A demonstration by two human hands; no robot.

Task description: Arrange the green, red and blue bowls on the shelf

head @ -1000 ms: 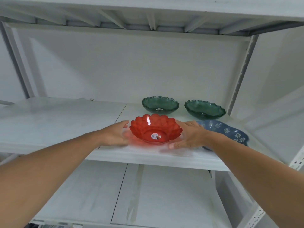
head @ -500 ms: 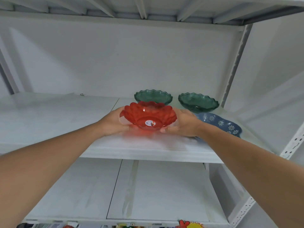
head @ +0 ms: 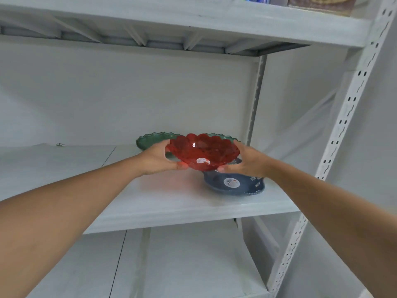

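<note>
Both hands clasp the red bowl (head: 203, 152) from opposite sides: the left hand (head: 158, 159) cups its left wall with the thumb near the scalloped rim and the fingers curled under the base, and the right hand (head: 245, 162) mirrors it on the right wall. A two-sided grip like this suits a wide, shallow, petal-edged bowl, since it keeps the bowl level and spares the thin rim from bearing the load alone. The bowl hangs clear above the shelf (head: 182, 203), roughly upright with a slight tilt toward the camera, so that its underside and a small round sticker show. It appears empty, as far as the translucent red wall lets one judge.

Below and just to the right, the blue bowl (head: 236, 184) rests on the shelf near its front edge, floral-patterned, with a round label inside and nothing else in it. Behind the red bowl, two green bowls peek out: the left green bowl (head: 150, 140) and a sliver of rim of the right green bowl (head: 227, 138), both toward the back of the shelf. Their insides are mostly hidden.

The red bowl seems to be mid-carry toward a spot of its own, likely among the others.
</note>
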